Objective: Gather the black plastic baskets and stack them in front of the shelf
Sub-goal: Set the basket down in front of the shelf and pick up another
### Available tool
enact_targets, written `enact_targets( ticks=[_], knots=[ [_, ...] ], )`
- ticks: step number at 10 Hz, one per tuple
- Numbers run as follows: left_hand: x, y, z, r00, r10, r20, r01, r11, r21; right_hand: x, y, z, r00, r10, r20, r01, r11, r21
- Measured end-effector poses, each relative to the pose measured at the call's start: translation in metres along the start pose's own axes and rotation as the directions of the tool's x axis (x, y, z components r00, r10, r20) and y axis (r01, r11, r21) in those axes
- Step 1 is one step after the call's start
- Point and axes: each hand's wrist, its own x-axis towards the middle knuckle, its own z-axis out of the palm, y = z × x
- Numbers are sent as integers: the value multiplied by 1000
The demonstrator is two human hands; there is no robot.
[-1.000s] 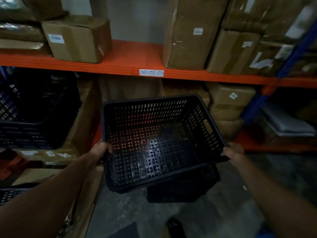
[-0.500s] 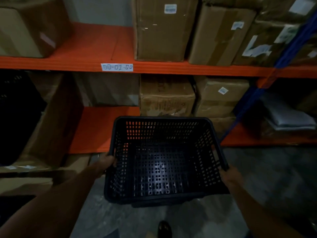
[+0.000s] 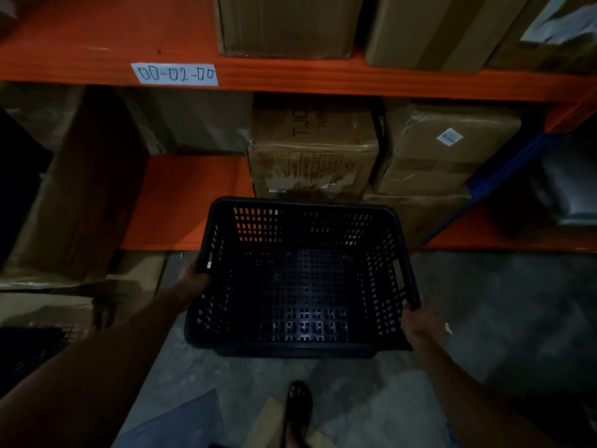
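Basket (image 3: 300,279) of black plastic sits in the center of the frame, and I hold it with both hands by its long sides. My left hand (image 3: 193,281) is at the left rim, the fingers closed over the edge, so this grip is clamped on the basket. My right hand (image 3: 420,324) is at the right rim near the lower corner, also closed on the edge. The basket is empty and upright, its holed bottom toward the floor (image 3: 504,318). Below its near edge a second dark rim shows, but I cannot tell if this is another basket under it.

The basket is in front of the orange shelf (image 3: 181,202), whose lower board is in the middle left of the frame. Cardboard boxes (image 3: 313,156) stand on this board just behind the basket. On the upper orange beam, in the upper left of the frame, is a white label (image 3: 174,74) with handwritten numbers. More boxes stand above it. At the bottom center my foot in a dark shoe (image 3: 298,405) is on the grey floor.
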Motion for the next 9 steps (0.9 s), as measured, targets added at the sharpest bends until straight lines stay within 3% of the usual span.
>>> enact_targets(
  ticks=[3, 5, 6, 7, 9],
  knots=[
    [1, -15, 1, 994, 100, -33, -97, 991, 91, -3, -2, 4, 998, -48, -51, 48, 999, 0],
    [15, -25, -2, 995, 93, -45, -81, 974, 212, -14, -6, 9, 992, -62, -111, 68, 996, 53],
    [6, -22, -1, 996, 90, -22, -81, 958, 275, -12, -7, 8, 997, -12, -77, 16, 999, 48],
    [-5, -19, 2, 985, 92, -143, -35, 933, 357, -8, -7, 7, 998, -39, -47, 40, 999, 22],
    [-6, -9, 5, 975, 69, -212, 34, 893, 448, -10, -6, 11, 999, -36, -35, 36, 999, -4]
  ],
)
